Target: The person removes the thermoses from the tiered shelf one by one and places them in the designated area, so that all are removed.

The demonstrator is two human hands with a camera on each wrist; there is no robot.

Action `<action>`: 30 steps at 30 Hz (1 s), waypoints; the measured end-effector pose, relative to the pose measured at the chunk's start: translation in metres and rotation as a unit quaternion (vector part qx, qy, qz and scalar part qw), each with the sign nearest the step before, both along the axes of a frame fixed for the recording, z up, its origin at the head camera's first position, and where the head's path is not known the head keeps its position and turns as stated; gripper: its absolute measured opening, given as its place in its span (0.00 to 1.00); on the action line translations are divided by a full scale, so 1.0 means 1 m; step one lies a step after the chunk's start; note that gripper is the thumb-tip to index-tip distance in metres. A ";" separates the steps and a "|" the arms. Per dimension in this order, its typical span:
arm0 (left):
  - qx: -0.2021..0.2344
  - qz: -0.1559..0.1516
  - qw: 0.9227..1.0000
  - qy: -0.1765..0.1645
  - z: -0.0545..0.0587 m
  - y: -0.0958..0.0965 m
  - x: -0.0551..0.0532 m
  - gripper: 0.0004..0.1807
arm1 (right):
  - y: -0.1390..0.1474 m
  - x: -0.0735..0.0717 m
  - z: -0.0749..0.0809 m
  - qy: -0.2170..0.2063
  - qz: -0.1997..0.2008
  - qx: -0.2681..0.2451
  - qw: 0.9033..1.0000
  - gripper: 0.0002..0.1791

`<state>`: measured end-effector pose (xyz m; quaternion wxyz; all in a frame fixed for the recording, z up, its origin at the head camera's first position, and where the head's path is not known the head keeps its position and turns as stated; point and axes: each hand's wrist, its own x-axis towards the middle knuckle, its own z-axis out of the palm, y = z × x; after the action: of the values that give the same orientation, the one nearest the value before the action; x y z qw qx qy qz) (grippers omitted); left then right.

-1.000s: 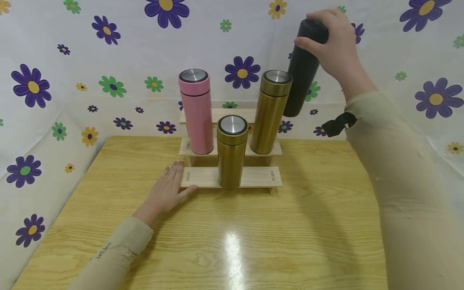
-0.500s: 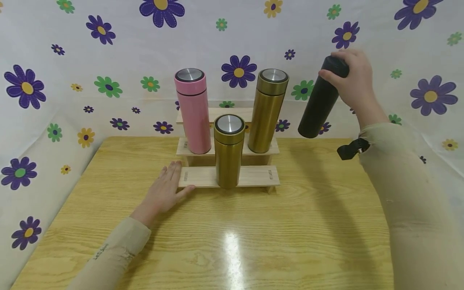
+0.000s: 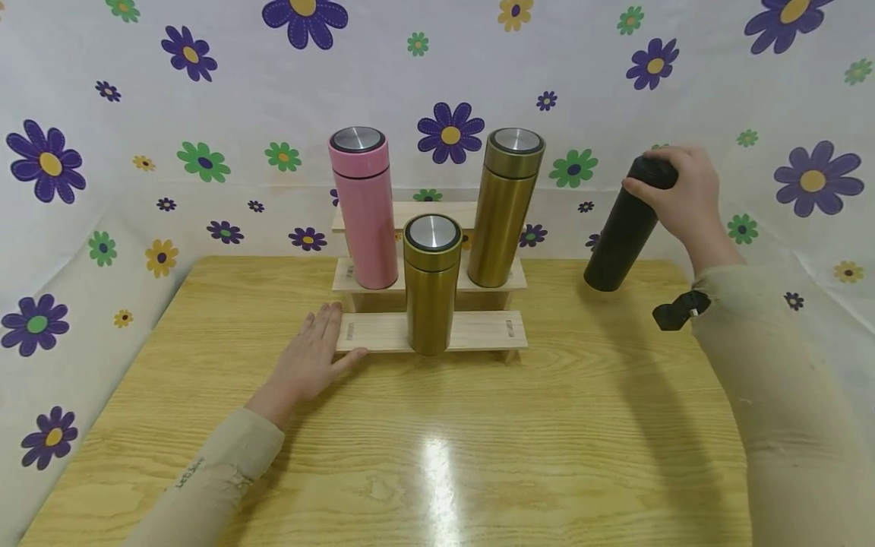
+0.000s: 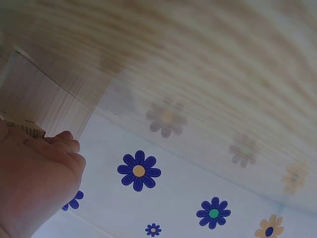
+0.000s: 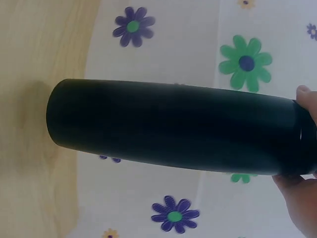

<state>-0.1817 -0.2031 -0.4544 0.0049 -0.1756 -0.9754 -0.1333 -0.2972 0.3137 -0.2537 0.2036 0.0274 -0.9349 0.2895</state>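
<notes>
White cloth (image 3: 232, 45) at the back, printed with purple, green and orange-yellow daisies (image 3: 450, 135) of mixed sizes. Hangs lightly creased, runs down along the left too. Below, yellowish wood-grain tabletop (image 3: 355, 456). Meets the cloth at the far edge, carries a bright reflected streak of light (image 3: 439, 486) at the front middle. In the left wrist view, shows faint mirrored flowers (image 4: 167, 117).
</notes>
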 end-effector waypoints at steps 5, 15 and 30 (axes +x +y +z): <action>-0.004 0.002 1.000 -0.005 0.000 0.000 0.001 0.54 | 0.012 0.000 -0.010 -0.019 -0.017 0.002 1.000 0.34; -0.007 0.003 1.000 -0.007 0.000 0.002 0.001 0.54 | 0.029 0.005 -0.025 -0.021 -0.042 -0.016 0.999 0.35; 0.003 0.003 1.000 -0.004 0.000 0.001 0.000 0.54 | 0.042 0.006 -0.039 -0.025 -0.056 -0.014 0.998 0.36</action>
<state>-0.1814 -0.2025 -0.4548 0.0019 -0.1726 -0.9755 -0.1365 -0.2912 0.3559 -0.2925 0.1960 -0.0354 -0.9356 0.2916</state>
